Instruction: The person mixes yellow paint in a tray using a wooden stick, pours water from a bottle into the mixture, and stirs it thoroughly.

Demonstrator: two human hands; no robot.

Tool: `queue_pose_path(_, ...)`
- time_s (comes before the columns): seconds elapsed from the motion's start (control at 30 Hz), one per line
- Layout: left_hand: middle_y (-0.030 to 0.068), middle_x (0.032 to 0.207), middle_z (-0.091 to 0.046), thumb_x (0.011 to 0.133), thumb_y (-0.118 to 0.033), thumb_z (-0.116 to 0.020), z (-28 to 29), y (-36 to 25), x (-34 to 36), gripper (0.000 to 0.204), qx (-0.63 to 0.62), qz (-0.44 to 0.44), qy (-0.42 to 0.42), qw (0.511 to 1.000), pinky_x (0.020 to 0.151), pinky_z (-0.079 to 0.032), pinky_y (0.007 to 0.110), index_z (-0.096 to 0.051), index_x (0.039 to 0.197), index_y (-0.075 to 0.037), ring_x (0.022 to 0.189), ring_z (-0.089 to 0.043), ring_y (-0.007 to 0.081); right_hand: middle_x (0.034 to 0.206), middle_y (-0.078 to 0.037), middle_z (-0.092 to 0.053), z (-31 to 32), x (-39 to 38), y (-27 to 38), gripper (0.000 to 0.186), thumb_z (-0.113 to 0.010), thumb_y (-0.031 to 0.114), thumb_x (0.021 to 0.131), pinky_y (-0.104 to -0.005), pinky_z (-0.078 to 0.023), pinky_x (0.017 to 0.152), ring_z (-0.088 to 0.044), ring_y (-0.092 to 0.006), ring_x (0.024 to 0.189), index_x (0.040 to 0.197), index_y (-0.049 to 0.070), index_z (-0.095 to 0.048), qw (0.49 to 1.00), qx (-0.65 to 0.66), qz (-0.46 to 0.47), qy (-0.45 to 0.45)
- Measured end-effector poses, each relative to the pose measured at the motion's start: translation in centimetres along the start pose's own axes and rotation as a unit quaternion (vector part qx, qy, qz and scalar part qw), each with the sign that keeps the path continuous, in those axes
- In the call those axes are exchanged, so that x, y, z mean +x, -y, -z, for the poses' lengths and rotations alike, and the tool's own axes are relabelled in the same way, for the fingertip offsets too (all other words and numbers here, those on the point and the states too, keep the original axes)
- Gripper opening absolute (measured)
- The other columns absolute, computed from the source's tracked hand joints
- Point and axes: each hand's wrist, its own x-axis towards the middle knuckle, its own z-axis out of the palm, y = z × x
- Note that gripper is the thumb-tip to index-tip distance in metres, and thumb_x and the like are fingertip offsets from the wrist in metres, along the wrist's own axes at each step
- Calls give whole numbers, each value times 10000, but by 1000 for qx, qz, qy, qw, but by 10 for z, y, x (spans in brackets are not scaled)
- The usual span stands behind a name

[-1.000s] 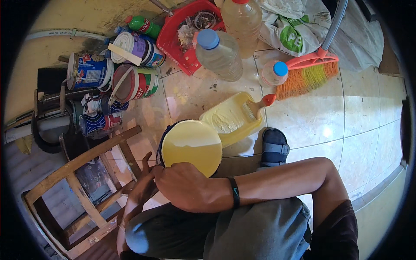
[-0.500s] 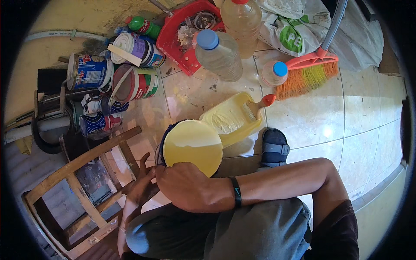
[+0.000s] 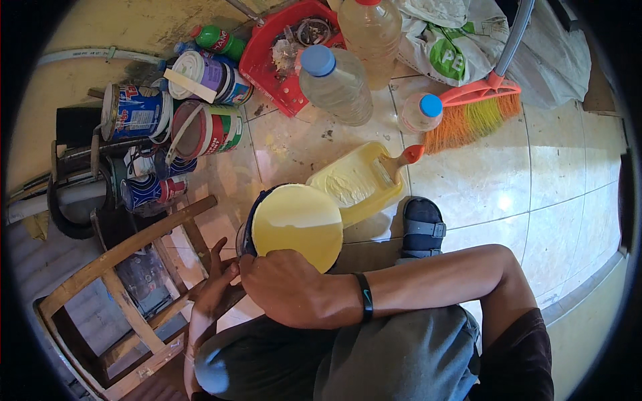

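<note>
A round bucket (image 3: 296, 224) of pale yellow paint stands before me, beside a yellow paint tray (image 3: 344, 184) with a red-tipped brush handle (image 3: 408, 157) across its end. My right hand (image 3: 281, 287) is curled at the bucket's near-left edge, back upward; what its fingers hold is hidden. My left hand (image 3: 221, 274) is just left of it at the bucket's side, index finger stretched out and thumb toward the bucket, partly hidden by my right hand.
Paint cans (image 3: 137, 113), a red dustpan (image 3: 267, 50), water bottles (image 3: 338, 93), a broom (image 3: 471, 127) and white sacks (image 3: 448, 40) line the back. A wooden frame (image 3: 117, 294) lies at left. My sandalled foot (image 3: 421, 227) is beside the tray.
My left hand's raised finger has shifted slightly downward and leftward. Otherwise both hands stay at the bucket's edge in much the same pose.
</note>
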Motion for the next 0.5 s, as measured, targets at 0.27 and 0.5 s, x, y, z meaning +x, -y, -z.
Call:
queue_pose_path(0.27,292,1553,-495,858,-613,-896,3,1,0,1250,18,-10,11,1000,1132,-499,696,-89,1738,-245,1484,-496,443,950,-224,-748,5,0,2,205,-753,50,815,-449,-641,673,-802,-348,837,967,-87,-745,1000,1,-3,11)
queue_pose_path(0.5,221,1502,-571,895,-538,-895,9,11,11,1203,-19,12,29,999,1115,-533,560,-93,1738,-231,1429,-557,373,969,-237,-748,-8,-1,1,240,-773,63,797,-444,-640,680,-800,-352,847,974,-96,-743,1000,4,-6,18)
